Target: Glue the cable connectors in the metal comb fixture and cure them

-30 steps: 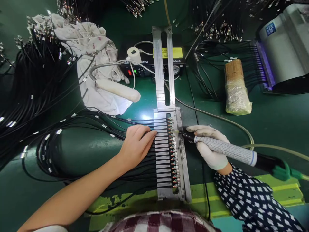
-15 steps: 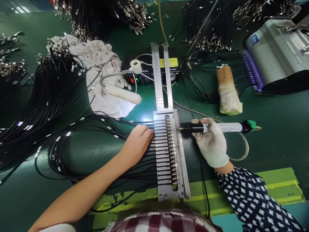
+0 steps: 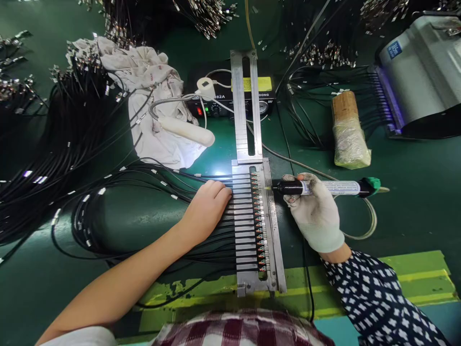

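A metal jig [image 3: 245, 226] lies lengthwise before me, with a row of black cables [image 3: 218, 250] set in its slots and their small metal ends [image 3: 260, 223] along its right side. My bare left hand [image 3: 209, 204] has its fingers curled and closed on a black cable at the jig's left edge; its fingertips are partly hidden. In a stained white glove, my right hand [image 3: 315, 211] grips a glue syringe [image 3: 331, 188] with a black front, white label and green-capped rear. The syringe lies nearly level, its needle [image 3: 268, 188] pointing left over the jig's right part, close to the upper cable ends.
Behind the jig stands a black dispenser box [image 3: 223, 103]. A white tube-shaped lamp [image 3: 187, 130] shines beside a crumpled cloth [image 3: 158, 120]. Cable bundles [image 3: 79, 125] fill the left. At right are a wrapped wooden block [image 3: 349, 129] and a grey machine [image 3: 425, 81] glowing violet.
The syringe has moved left with my right hand, so its needle is now over the jig. My left hand stays at the jig's edge. The whole view has shifted slightly.
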### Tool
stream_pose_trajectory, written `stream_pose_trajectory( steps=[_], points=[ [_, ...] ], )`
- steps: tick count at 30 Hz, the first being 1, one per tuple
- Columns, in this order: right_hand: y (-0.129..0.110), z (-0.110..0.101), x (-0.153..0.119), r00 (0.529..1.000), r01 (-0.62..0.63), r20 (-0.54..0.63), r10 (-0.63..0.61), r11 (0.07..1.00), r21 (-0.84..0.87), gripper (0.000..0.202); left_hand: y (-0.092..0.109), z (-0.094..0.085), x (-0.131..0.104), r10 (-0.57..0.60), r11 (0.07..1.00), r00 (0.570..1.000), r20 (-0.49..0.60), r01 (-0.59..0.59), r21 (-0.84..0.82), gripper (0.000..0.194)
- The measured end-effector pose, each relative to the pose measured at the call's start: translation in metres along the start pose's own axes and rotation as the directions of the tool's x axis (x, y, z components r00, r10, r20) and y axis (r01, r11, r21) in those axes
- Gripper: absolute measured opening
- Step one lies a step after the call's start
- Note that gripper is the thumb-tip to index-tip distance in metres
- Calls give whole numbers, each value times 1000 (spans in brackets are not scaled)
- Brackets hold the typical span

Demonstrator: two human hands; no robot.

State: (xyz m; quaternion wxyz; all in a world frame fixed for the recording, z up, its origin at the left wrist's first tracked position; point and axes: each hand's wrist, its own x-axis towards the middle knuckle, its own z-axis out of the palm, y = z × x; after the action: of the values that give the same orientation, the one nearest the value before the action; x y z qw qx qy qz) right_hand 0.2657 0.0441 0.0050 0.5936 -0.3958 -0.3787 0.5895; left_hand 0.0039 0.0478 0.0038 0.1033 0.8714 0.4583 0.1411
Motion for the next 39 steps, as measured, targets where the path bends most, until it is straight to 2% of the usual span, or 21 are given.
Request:
stream_pose_trajectory(
  steps=[4, 9, 16, 20, 24, 27, 30, 35, 39],
  points=[
    [1, 1, 0, 997, 18, 73, -14, 998, -57, 26, 0, 0, -1, 10, 999, 999, 41, -12, 47, 25],
    [0, 1, 0, 996, -37, 78, 36, 999, 18, 25, -3, -4, 4, 77, 990, 992, 95, -88, 111, 25],
    [-3, -1, 0, 997, 3, 80, 2, 998, -65, 29, -4, -7, 7, 117, 968, 988, 105, -137, 210, 25],
    [-10, 2, 0, 998, -2, 65, 6, 999, -52, 28, -1, -15, 6, 183, 967, 983, 11, -182, 178, 20],
    [-22, 13, -2, 996, -85, -19, 89, 985, 153, 21, 5, -27, 3, 228, 973, 953, -199, -218, 75, 11],
    [-28, 22, -4, 990, -99, -69, 124, 951, 293, 18, 10, -35, -2, 236, 969, 922, -307, -246, 4, 15],
    [-27, 27, -7, 995, -36, -79, 63, 952, 304, 25, 15, -39, -8, 210, 969, 918, -337, -242, -57, 18],
    [-21, 38, -16, 996, 81, -40, -75, 981, 179, 37, 21, -40, -12, 201, 966, 898, -392, -248, -72, 18],
    [-15, 46, -20, 979, 200, -46, -196, 974, 108, 36, 24, -41, -13, 200, 963, 885, -420, -257, -83, 17]
  ],
)
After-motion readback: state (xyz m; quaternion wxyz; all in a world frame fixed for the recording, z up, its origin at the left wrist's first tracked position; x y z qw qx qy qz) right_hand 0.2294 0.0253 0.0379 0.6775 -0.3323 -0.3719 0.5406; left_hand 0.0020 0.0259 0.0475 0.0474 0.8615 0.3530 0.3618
